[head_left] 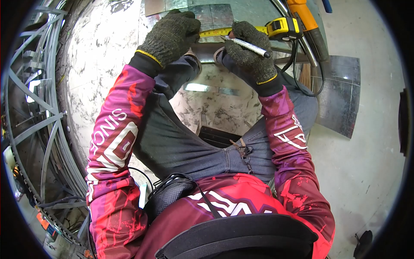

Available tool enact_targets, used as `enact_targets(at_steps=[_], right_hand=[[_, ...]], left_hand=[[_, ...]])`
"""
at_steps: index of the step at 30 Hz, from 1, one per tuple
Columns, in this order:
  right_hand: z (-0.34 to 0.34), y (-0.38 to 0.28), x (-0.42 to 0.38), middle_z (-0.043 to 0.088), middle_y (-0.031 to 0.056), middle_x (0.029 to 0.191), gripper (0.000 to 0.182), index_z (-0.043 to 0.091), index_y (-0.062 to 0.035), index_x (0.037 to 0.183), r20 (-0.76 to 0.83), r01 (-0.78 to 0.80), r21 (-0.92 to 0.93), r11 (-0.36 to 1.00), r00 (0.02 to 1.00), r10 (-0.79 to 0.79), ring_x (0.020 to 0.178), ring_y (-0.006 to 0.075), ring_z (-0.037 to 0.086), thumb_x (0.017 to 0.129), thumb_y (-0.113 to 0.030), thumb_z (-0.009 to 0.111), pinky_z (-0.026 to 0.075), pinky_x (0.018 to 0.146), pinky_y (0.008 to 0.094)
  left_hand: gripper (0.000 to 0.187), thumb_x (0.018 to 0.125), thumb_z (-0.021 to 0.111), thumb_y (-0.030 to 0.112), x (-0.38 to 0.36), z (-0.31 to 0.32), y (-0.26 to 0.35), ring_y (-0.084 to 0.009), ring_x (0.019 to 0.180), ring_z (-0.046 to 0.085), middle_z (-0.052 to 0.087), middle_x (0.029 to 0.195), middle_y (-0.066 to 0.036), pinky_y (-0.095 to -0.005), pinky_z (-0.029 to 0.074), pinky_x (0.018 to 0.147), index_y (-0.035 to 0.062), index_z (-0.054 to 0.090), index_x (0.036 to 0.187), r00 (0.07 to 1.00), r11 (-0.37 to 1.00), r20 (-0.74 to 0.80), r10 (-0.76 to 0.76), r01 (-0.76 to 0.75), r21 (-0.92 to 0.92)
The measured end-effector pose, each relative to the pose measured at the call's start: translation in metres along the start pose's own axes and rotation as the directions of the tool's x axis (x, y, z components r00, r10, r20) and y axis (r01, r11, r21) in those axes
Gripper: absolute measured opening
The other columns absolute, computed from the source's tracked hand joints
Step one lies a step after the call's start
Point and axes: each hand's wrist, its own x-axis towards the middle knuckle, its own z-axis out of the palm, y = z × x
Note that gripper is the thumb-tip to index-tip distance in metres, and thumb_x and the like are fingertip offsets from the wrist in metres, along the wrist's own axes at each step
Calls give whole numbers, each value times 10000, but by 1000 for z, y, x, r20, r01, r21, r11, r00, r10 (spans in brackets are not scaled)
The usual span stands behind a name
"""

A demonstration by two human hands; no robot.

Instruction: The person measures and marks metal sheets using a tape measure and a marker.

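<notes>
Both hands wear dark grey knitted gloves with yellow-edged cuffs. My left hand (172, 36) is closed at the left end of the yellow blade of a tape measure (284, 29), and its fingertips are partly hidden. The blade stretches rightward along a metal bar (208, 51) to the yellow and black case, which lies right of my other hand. My right hand (250, 47) grips a white marker pen (248, 46) with a dark end. The pen's tip points left, at the blade's near edge. Both hands are beyond my knees, above the bar.
Metal lattice frames (45, 116) line the left side. An orange and black power tool (306, 21) with a black cord lies beyond the tape case. Dark metal sheets (338, 95) rest on the floor at right. A cordless drill (47, 226) is at lower left.
</notes>
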Motion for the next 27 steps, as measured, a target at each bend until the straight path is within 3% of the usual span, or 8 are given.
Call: enact_targets(at_steps=[5,8,17,20,22,26,27], right_hand=[[-1,-2,0,749,161,1017,343,711,0,1119,-8,39,-26,999,999,-39,871,319,757,852,-189,812,620,760,393],[-3,-6,0,756,158,1005,371,707,-1,1139,35,-101,53,993,994,100,869,319,759,847,-203,815,621,765,390],[-1,-7,2,756,149,979,386,707,-1,1148,53,-83,47,995,995,80,853,324,758,841,-208,817,621,759,390],[3,-4,0,751,153,984,387,711,-1,1134,-6,35,-14,999,999,-35,856,323,757,827,-202,834,620,758,387],[6,-5,0,689,141,1020,271,761,-45,907,-10,59,14,998,998,-59,910,291,713,720,-205,876,610,725,401],[6,-8,3,686,126,1021,284,760,-47,923,-30,86,29,996,996,-85,895,282,712,711,-196,876,607,726,388],[5,-9,3,720,142,1017,323,744,-26,1009,14,62,20,998,998,-63,906,303,733,769,-202,870,613,769,399]], left_hand=[[188,911,740,185,0,0,-1,-405,1036,610,645,1019,-158,-496,514,875,32,708,1016,1000,1000,21,-5,5,14],[191,911,739,185,-1,1,-1,-411,1038,607,645,1018,-162,-494,514,875,28,702,1014,1000,1000,-3,-6,6,-9],[194,903,739,176,0,0,-1,-415,1035,600,639,1010,-164,-497,503,874,21,692,1008,1000,1000,15,0,0,-11],[188,896,741,167,0,0,0,-413,1044,598,639,1011,-165,-498,504,876,21,692,1005,1000,1000,13,-4,4,-16],[186,895,742,164,1,0,0,-411,1045,597,639,1011,-165,-497,505,877,23,694,1007,1000,1000,13,-3,3,-11],[181,890,745,157,0,1,0,-406,1045,599,639,1011,-163,-494,509,879,29,704,1011,1000,1000,-3,1,-1,-1],[181,890,745,157,0,1,0,-406,1045,599,639,1011,-163,-494,509,879,29,704,1011,1000,1000,-3,0,0,-1]])
